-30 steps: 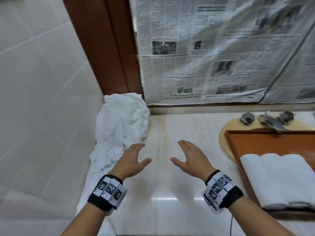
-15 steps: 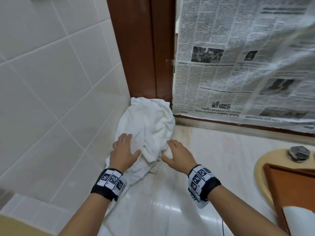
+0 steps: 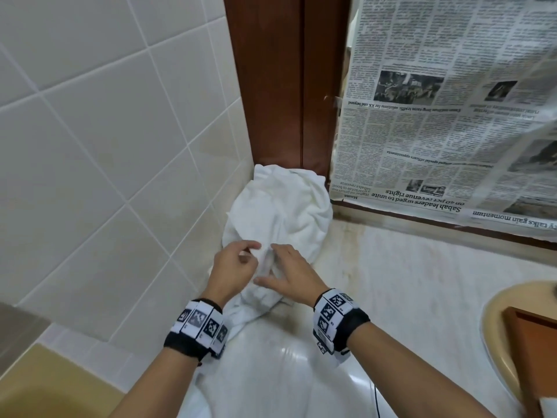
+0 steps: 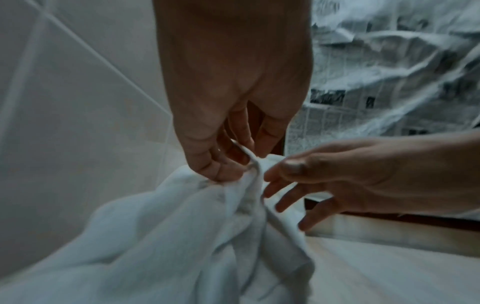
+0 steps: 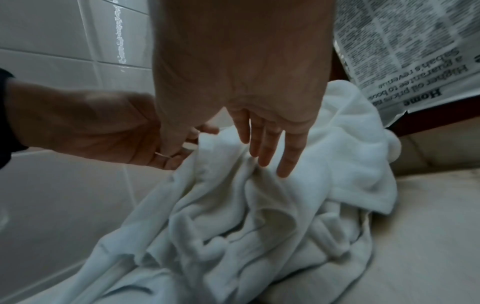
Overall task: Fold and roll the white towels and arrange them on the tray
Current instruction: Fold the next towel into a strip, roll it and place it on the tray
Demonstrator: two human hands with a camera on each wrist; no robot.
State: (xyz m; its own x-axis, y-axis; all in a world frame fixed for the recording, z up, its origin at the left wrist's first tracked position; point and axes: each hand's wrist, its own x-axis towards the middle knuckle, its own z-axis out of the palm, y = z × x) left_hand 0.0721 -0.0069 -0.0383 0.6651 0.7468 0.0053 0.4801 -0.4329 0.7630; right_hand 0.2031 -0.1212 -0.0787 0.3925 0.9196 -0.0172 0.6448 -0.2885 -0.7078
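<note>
Setting: a tiled bathroom corner with a pale marble counter (image 3: 407,297) running out from it.

Tiled wall (image 3: 105,131): large off-white tiles, closing the left side and meeting the counter along the towel's left edge.

Newspaper sheets (image 3: 446,110): pasted upside down across the back right, lower edge just above the counter's rear ledge.

Wooden frame (image 3: 286,79): dark brown upright between tiles and newspaper, rising directly behind the towel.

Basin (image 3: 494,336): cream rim at the right edge, well apart from the towel.

Tray (image 3: 533,342): brown wood, only a corner visible, lying over the basin. A sliver of white shows at its near end; too little is seen to identify it.

White towel (image 3: 280,212): crumpled and unfolded, heaped in the corner against wall and frame. Long axis runs from the corner towards the viewer, the near end trailing along the wall side of the counter between the wrists. Nothing lies on the counter between towel and tray.

Left hand (image 3: 233,267): fingers and thumb curled, pinching a raised ridge of the towel's edge, as the left wrist view shows.

Right hand (image 3: 289,276): wide, fingers straight and spread, tips touching the cloth just right of the pinched ridge.

Wrist bands (image 3: 334,318): black with printed square markers, one on each wrist.
</note>
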